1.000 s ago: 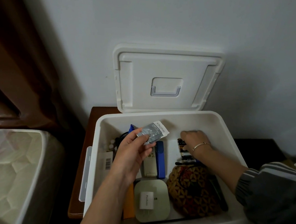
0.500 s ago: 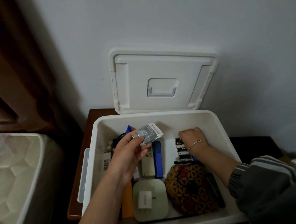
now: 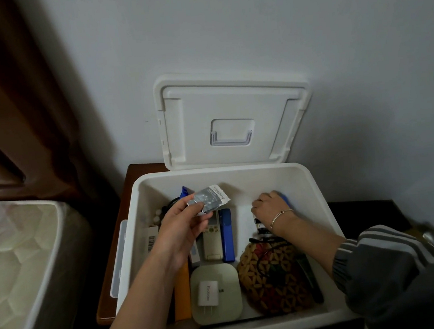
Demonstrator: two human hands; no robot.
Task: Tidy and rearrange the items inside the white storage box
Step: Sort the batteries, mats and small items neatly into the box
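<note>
Brown wooden stand (image 3: pixel 105 310) — white storage box (image 3: pixel 237 169) sits directly on it.

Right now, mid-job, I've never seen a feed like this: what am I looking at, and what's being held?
No machine here: these are a person's two bare hands, filmed by one camera worn on the head, looking down. The left hand pinches a silver packet above the open white storage box. The right hand reaches toward its back right, beside something blue; whether it grips that is hidden. Inside lie a woven pouch, a white charger and a remote.
</note>
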